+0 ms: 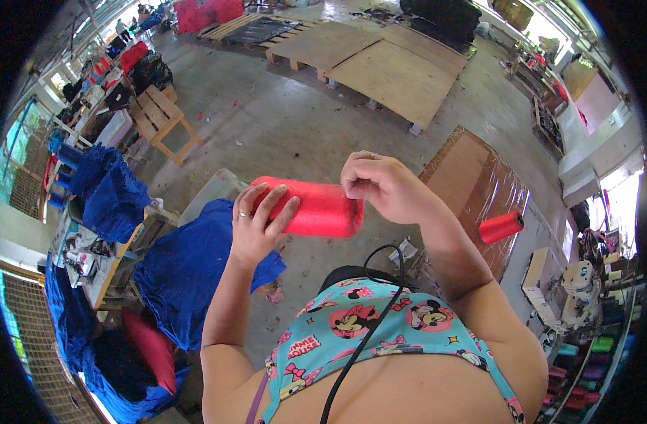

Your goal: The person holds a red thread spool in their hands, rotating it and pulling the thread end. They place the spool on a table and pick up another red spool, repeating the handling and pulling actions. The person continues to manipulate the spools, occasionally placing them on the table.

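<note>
left hand is gripping, seemingly steadying, a red thread cylinder; at two o'clock, right hand is pinching narrowly, contents unclear.

Left hand holds red spool; right hand perhaps touches its end.

Blue fabric at left, a wooden bench beyond, a plywood platform on the floor.

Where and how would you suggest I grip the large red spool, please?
The large red spool is probably best gripped around its left end, from the left, as the left hand does: its round body points sideways, and the right hand is by the other end.
</note>
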`<state>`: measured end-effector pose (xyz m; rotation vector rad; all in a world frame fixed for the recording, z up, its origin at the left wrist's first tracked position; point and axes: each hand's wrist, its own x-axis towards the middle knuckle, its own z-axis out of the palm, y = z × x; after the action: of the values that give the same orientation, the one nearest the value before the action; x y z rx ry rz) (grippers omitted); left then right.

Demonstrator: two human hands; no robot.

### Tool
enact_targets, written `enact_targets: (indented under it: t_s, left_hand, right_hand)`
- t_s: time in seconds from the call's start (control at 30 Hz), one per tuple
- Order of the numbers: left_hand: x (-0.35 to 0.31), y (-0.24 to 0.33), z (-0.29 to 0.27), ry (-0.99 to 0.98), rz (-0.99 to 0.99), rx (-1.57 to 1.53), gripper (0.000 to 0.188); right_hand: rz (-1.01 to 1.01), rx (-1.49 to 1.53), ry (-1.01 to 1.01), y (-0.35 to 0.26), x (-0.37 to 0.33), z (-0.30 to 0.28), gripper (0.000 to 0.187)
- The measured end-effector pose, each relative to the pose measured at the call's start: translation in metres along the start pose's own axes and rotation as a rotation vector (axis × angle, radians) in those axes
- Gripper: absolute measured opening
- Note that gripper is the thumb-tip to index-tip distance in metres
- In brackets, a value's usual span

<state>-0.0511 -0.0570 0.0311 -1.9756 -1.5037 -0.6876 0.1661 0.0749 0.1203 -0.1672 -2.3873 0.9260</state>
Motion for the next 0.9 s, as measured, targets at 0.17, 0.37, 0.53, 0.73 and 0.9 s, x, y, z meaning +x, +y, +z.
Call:
enact_targets:
  t_s: [0.17, 0.37, 0.53, 0.73, 0.9]
  left_hand:
    - [-0.006, -0.005, 0.004, -0.002, -0.072, -0.038, 0.065]
    - [-0.012, -0.008, 0.007, 0.050, -0.127, -0.043, 0.072]
    - [-0.008, -0.006, 0.011, 0.096, -0.126, -0.038, 0.073]
    - [-0.004, 0.002, 0.006, 0.072, -0.167, -0.148, 0.071]
    - [-0.003, 0.003, 0.005, 0.093, -0.159, -0.177, 0.073]
  right_hand:
    - [0.225, 0.528, 0.097, 0.008, -0.019, -0.040, 0.009]
    - [0.393, -0.373, 0.223, 0.050, -0.031, -0.029, 0.023]
    - [0.257, 0.115, 0.202, 0.025, -0.011, 0.008, 0.027]
    - [-0.048, 0.044, 0.314, 0.023, -0.002, 0.018, 0.025]
    - [-0.191, -0.094, 0.430, 0.014, -0.001, 0.028, 0.020]
